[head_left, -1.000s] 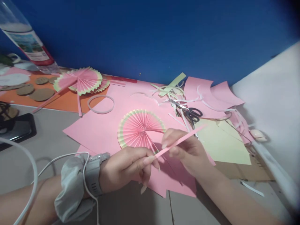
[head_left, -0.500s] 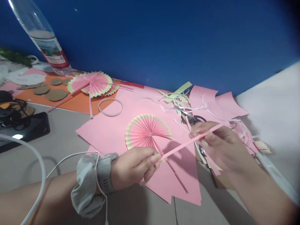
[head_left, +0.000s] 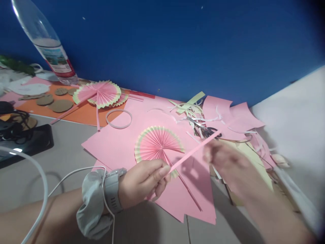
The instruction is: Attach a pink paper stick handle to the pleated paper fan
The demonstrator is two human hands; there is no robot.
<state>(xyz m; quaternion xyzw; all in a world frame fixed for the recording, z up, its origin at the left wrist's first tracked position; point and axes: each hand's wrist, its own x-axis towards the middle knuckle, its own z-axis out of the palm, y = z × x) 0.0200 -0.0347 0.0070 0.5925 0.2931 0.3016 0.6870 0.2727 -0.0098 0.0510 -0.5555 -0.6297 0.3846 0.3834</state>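
Observation:
My left hand (head_left: 146, 178) pinches the lower end of a narrow pink paper strip (head_left: 195, 149), which slants up to the right. My right hand (head_left: 225, 162) is smeared by motion just below the strip's upper part, so its fingers are unclear. Beneath the strip lies a round pleated paper fan (head_left: 154, 142), pink with a yellow-green rim and a wedge gap. From its centre a thin pink paper stick (head_left: 190, 188) points toward me. My left hand covers part of the fan's lower edge. Pink paper sheets (head_left: 106, 147) lie under it all.
Black-handled scissors (head_left: 212, 131) lie among paper scraps (head_left: 191, 110) at the right. Two more pleated fans (head_left: 108, 93) rest on an orange sheet (head_left: 81, 113) beside cardboard discs (head_left: 61, 105). A plastic bottle (head_left: 57, 57), a phone (head_left: 30, 142) and a white cable (head_left: 43, 176) are at the left.
My right hand has come off the pink strip and dropped slightly below it. The strip stays in my left hand, its far end now free.

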